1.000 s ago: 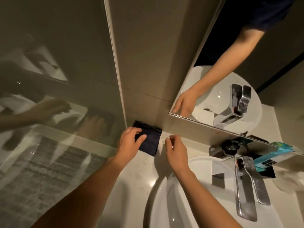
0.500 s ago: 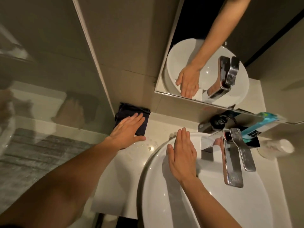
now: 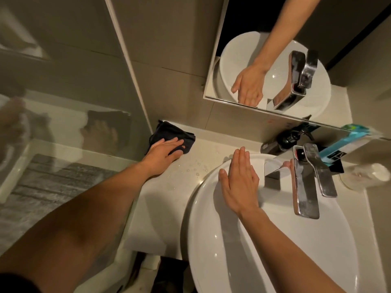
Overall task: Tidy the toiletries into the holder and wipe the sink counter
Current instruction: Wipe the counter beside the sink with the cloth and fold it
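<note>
A dark cloth [image 3: 169, 133] lies bunched in the back left corner of the pale sink counter [image 3: 163, 199]. My left hand [image 3: 161, 154] presses flat on its near part, fingers stretched over the cloth. Water drops [image 3: 195, 169] speckle the counter just right of that hand. My right hand [image 3: 239, 182] rests flat and empty on the rim of the white basin [image 3: 264, 250], fingers together pointing away. A teal toothpaste box [image 3: 338, 148] and a dark pump bottle [image 3: 284, 141] stand behind the chrome tap [image 3: 306, 182].
A mirror [image 3: 275, 60] above the counter reflects the basin and my right hand. A glass shower partition [image 3: 69, 102] stands at the left, with a grey mat on the floor behind it. A white, blurred object [image 3: 366, 175] sits at the far right.
My left hand has spread flat over the cloth and slid it slightly toward me and right. My right hand moved from the counter onto the basin rim. The camera tilted down.
</note>
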### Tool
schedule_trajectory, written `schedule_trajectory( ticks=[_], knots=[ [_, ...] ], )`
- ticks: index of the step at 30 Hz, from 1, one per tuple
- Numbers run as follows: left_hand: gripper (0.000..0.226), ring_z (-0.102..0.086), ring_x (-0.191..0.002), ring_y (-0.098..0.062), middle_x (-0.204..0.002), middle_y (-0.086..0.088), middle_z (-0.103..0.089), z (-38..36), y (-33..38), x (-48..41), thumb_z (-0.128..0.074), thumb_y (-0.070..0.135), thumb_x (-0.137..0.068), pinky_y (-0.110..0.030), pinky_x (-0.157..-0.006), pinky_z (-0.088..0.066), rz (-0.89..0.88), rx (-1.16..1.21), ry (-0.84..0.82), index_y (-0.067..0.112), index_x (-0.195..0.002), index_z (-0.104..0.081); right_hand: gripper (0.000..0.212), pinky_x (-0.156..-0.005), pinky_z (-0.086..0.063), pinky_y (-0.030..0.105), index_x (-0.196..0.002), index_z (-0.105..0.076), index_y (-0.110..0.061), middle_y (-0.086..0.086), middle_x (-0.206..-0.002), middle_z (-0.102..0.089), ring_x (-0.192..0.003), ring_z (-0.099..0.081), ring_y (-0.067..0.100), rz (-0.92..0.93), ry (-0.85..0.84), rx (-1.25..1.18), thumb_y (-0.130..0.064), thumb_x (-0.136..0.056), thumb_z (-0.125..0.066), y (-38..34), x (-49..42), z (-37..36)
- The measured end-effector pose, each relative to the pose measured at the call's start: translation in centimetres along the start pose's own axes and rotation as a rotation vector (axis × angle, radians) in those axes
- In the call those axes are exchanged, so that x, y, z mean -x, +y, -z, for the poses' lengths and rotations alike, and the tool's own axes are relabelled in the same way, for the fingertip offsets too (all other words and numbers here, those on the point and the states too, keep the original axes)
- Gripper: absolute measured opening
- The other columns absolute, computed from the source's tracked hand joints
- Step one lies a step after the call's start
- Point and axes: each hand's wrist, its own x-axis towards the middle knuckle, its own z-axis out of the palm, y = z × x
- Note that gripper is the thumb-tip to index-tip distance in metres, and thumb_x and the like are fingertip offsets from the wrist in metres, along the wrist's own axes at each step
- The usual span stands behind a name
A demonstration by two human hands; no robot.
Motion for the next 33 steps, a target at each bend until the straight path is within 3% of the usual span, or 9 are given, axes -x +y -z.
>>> schedule_trajectory(
  ticks=[11,15,20,24,30,33],
  knots=[
    [0.048,-0.029,-0.151,-0.011,-0.161,-0.003,-0.038,-3.2,-0.3,8.7,-0.049,0.038,-0.104,-0.025,-0.122,-0.006,0.097,0.065,0.064,0.027,-0.151,-0.046,0.080,-0.128,0.000,0.044,-0.161,0.007,-0.002,0.015,-0.170,0.013,-0.158,0.010,0.027,-0.063,0.001,0.089,-0.054,-0.104,-0.016,-0.2,0.9,-0.9],
    [0.059,-0.029,-0.152,-0.015,-0.161,0.000,-0.039,-4.5,-0.6,11.9,-0.040,0.059,-0.096,-0.039,-0.127,-0.011,0.145,0.082,0.071,0.035,-0.150,-0.045,0.080,-0.128,-0.001,0.045,-0.161,0.005,-0.001,0.017,-0.170,0.011,-0.159,0.008,0.029,-0.058,0.010,0.086,-0.054,-0.105,-0.018,-0.1,0.9,-1.0],
    [0.065,-0.030,-0.150,-0.010,-0.159,0.004,-0.042,-6.2,-0.6,16.5,-0.035,0.067,-0.091,-0.041,-0.127,-0.014,0.175,0.132,0.109,0.037,-0.148,-0.046,0.082,-0.127,-0.003,0.047,-0.160,0.002,0.002,0.020,-0.170,0.007,-0.159,0.004,0.031,-0.032,0.021,0.064,-0.054,-0.105,-0.022,0.1,1.0,-1.1],
    [0.057,-0.030,-0.145,0.000,-0.156,0.004,-0.046,-7.5,-0.3,20.1,-0.043,0.056,-0.095,-0.038,-0.127,-0.013,0.209,0.181,0.138,0.033,-0.146,-0.051,0.084,-0.127,-0.003,0.047,-0.161,0.003,-0.001,0.017,-0.171,0.010,-0.159,0.005,0.030,-0.014,-0.003,0.056,-0.057,-0.104,-0.022,0.6,0.8,-1.0],
    [0.066,-0.033,-0.148,-0.011,-0.157,0.005,-0.045,-8.9,0.5,25.2,-0.035,0.065,-0.090,-0.033,-0.125,-0.014,0.269,0.157,0.152,0.033,-0.146,-0.051,0.086,-0.127,0.001,0.046,-0.160,0.007,-0.001,0.016,-0.170,0.013,-0.158,0.009,0.028,0.026,-0.034,0.060,-0.059,-0.103,-0.020,0.9,0.8,-0.7],
    [0.069,-0.033,-0.149,-0.012,-0.156,0.009,-0.046,-9.9,0.6,27.7,-0.032,0.072,-0.087,-0.039,-0.125,-0.017,0.318,0.169,0.169,0.038,-0.144,-0.051,0.086,-0.127,0.001,0.046,-0.160,0.006,0.000,0.016,-0.170,0.012,-0.158,0.008,0.028,0.023,-0.032,0.049,-0.058,-0.104,-0.022,0.8,0.8,-0.7]
  ],
)
